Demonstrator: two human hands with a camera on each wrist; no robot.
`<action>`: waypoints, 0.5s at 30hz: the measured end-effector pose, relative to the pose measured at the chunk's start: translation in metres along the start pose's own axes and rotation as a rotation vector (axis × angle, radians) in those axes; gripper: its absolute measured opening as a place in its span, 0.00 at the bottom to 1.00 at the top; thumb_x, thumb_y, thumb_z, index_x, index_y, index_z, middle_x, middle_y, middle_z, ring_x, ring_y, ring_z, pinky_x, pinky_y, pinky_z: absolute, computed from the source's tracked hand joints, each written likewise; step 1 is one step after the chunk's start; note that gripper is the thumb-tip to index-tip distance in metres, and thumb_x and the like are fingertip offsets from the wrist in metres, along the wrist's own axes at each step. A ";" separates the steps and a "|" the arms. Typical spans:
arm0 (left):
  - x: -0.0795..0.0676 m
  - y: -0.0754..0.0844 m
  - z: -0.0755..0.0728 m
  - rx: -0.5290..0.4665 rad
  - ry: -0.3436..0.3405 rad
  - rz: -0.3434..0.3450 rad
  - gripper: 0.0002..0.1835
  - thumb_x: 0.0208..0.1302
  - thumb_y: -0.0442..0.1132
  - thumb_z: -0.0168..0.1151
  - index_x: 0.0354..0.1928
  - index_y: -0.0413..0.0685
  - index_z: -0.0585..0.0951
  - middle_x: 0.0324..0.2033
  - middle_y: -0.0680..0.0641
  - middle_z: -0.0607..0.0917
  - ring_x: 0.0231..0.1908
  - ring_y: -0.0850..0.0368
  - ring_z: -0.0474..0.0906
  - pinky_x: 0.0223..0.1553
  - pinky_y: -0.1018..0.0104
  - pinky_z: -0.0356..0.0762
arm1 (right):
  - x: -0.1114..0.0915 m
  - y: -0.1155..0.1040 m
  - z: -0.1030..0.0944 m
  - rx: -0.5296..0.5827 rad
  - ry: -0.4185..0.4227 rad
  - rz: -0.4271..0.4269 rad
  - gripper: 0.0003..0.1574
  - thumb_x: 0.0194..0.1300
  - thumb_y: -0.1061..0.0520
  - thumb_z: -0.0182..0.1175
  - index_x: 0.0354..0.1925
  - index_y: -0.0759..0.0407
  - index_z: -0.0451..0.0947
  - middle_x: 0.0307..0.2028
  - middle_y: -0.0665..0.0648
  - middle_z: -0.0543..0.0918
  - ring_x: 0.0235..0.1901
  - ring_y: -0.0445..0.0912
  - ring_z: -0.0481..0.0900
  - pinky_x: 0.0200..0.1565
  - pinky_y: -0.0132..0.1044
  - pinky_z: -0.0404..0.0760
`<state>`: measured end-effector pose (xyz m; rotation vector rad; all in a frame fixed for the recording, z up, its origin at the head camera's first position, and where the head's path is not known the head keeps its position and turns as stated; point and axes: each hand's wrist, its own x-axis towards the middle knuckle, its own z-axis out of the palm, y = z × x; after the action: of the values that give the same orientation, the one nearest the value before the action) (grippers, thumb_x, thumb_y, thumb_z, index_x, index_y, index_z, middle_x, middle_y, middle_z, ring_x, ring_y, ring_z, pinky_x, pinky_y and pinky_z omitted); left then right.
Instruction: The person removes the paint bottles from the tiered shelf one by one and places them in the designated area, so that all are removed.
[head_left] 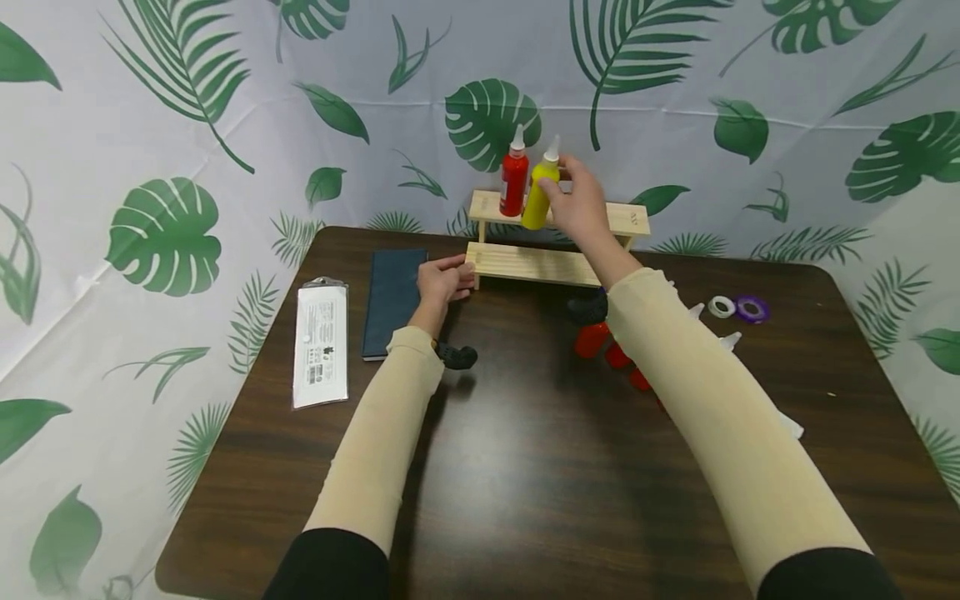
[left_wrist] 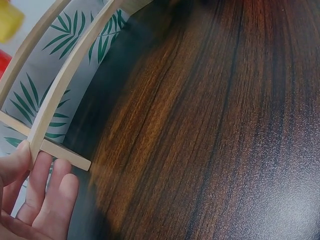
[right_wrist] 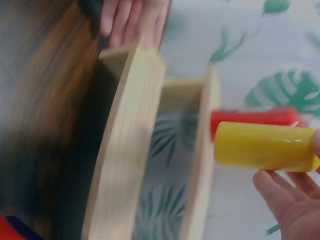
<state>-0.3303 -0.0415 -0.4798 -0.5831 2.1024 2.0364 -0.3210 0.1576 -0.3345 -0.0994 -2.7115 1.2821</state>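
A two-tier wooden rack [head_left: 540, 263] stands at the back of the table. On its upper shelf, toward the left, a red squeeze bottle [head_left: 513, 182] with a white nozzle stands upright. My right hand [head_left: 579, 202] grips a yellow squeeze bottle [head_left: 538, 193] just right of the red one. In the right wrist view, the yellow bottle [right_wrist: 265, 146] overlaps the red bottle [right_wrist: 250, 117]; whether its base touches the shelf I cannot tell. With thumb and fingers, my left hand [head_left: 442, 279] pinches the left end of the lower shelf, also visible in the left wrist view.
Several red bottles [head_left: 592, 340] lie on the table, partly hidden under my right forearm. White tape [head_left: 722, 307] and purple tape [head_left: 752, 309] lie to the right. At left are a dark blue notebook [head_left: 392, 292] and a white package [head_left: 321, 346]. A patterned cloth hangs behind.
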 end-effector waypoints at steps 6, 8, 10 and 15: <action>-0.002 0.001 0.000 0.005 0.007 0.015 0.15 0.58 0.40 0.69 0.48 0.52 0.86 0.34 0.44 0.88 0.28 0.56 0.86 0.33 0.61 0.85 | -0.049 -0.006 -0.025 0.107 -0.043 -0.064 0.30 0.71 0.44 0.53 0.68 0.48 0.64 0.62 0.56 0.71 0.53 0.51 0.77 0.52 0.41 0.81; -0.003 0.002 0.001 0.010 0.008 0.019 0.15 0.58 0.40 0.69 0.48 0.52 0.86 0.34 0.44 0.88 0.29 0.56 0.86 0.32 0.61 0.85 | -0.070 -0.003 -0.034 0.147 -0.061 -0.071 0.31 0.69 0.44 0.55 0.67 0.48 0.65 0.61 0.56 0.72 0.53 0.52 0.78 0.49 0.42 0.82; -0.003 0.001 0.001 0.012 0.009 0.020 0.15 0.58 0.40 0.69 0.48 0.52 0.86 0.34 0.44 0.88 0.29 0.56 0.86 0.31 0.62 0.85 | -0.090 0.004 -0.043 0.169 -0.074 -0.077 0.31 0.68 0.43 0.56 0.66 0.49 0.66 0.60 0.57 0.73 0.52 0.53 0.79 0.47 0.42 0.83; -0.002 -0.001 0.001 0.006 0.012 0.012 0.14 0.58 0.40 0.69 0.48 0.52 0.86 0.34 0.44 0.88 0.29 0.56 0.86 0.31 0.62 0.85 | -0.140 0.036 -0.050 0.199 -0.083 -0.098 0.31 0.67 0.46 0.58 0.64 0.55 0.69 0.56 0.61 0.75 0.49 0.57 0.81 0.41 0.38 0.84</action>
<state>-0.3285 -0.0399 -0.4802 -0.5843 2.1233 2.0369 -0.1749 0.2016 -0.3449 0.1090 -2.6002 1.5485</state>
